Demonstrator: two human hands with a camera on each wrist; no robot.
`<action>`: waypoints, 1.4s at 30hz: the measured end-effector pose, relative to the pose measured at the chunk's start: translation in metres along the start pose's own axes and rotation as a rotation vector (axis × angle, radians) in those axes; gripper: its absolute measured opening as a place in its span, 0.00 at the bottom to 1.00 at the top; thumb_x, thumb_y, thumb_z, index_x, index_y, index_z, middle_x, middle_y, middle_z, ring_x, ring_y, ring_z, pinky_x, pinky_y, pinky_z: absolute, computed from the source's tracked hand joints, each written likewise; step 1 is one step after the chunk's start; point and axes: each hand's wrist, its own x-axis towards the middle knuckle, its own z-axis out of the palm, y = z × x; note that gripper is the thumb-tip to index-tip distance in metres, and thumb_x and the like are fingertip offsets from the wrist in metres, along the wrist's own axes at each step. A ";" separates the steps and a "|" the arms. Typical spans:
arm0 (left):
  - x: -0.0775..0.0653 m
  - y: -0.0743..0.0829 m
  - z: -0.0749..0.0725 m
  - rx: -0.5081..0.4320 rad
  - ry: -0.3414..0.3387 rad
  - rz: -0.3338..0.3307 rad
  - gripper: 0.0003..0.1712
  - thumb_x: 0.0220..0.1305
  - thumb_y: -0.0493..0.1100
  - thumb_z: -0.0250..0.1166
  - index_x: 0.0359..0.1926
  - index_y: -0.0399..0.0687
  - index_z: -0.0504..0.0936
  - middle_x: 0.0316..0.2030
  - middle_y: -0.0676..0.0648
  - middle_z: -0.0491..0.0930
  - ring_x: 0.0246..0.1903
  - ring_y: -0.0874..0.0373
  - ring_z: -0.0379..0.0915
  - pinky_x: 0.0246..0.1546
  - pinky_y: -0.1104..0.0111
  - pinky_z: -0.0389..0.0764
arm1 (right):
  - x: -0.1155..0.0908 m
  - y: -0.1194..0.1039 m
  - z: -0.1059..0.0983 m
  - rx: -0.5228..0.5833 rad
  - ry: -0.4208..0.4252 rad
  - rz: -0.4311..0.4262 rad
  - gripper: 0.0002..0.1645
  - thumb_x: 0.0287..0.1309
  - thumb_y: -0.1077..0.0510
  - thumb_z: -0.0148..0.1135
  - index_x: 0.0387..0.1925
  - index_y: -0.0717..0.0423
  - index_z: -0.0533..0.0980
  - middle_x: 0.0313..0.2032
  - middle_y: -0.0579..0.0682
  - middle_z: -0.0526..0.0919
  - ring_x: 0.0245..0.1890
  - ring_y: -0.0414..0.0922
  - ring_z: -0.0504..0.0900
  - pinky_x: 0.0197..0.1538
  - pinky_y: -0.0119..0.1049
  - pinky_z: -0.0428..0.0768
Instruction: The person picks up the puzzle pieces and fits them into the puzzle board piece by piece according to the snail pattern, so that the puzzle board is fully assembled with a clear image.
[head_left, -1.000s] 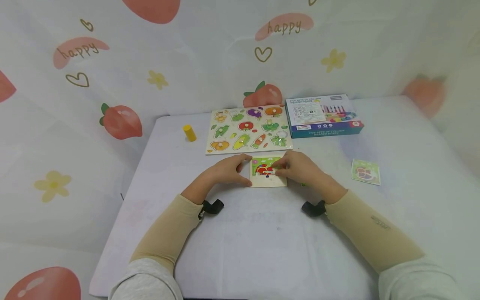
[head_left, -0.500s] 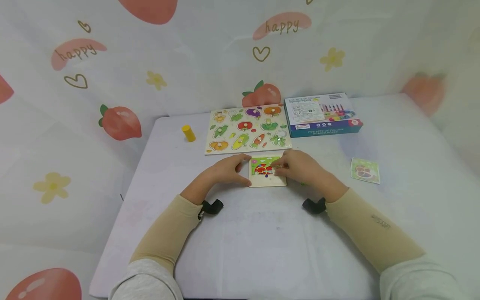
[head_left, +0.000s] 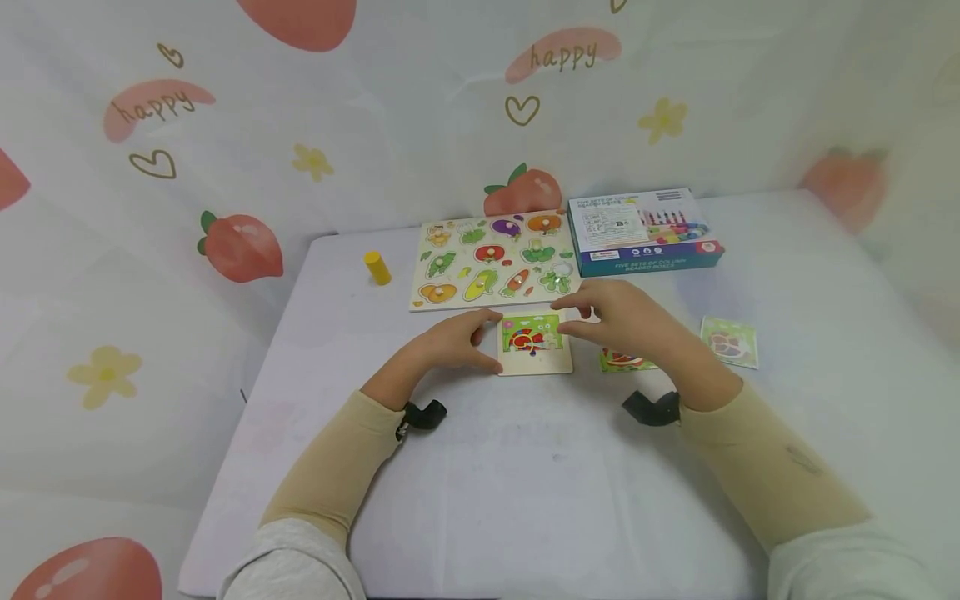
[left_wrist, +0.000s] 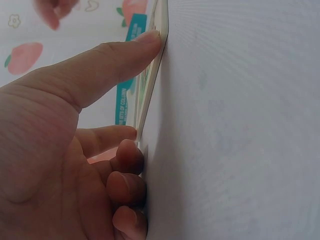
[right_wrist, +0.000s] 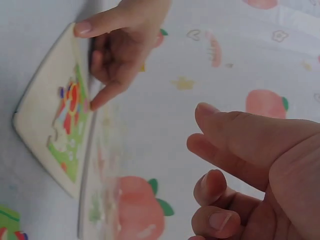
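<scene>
Tabletop (head_left: 465, 508): pale, lower frame | peach-print fabric backdrop (head_left: 420, 108): creased, upper frame | squarish wooden board (head_left: 536, 363): near centre, left hand (head_left: 448, 342) gripping its left corners | right hand (head_left: 621, 317): right of centre, fingertips parted

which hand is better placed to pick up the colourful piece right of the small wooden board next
Probably the right hand: it holds nothing and is nearer the colourful piece. The left hand is on the opposite side of the small wooden board, holding its edge.
</scene>
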 end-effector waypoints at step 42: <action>0.001 -0.002 0.001 -0.021 0.005 0.015 0.52 0.40 0.63 0.75 0.67 0.61 0.63 0.33 0.46 0.67 0.34 0.57 0.64 0.33 0.64 0.64 | -0.073 0.016 -0.081 -0.009 0.227 -0.009 0.24 0.50 0.43 0.70 0.50 0.40 0.78 0.31 0.41 0.72 0.27 0.41 0.66 0.28 0.32 0.65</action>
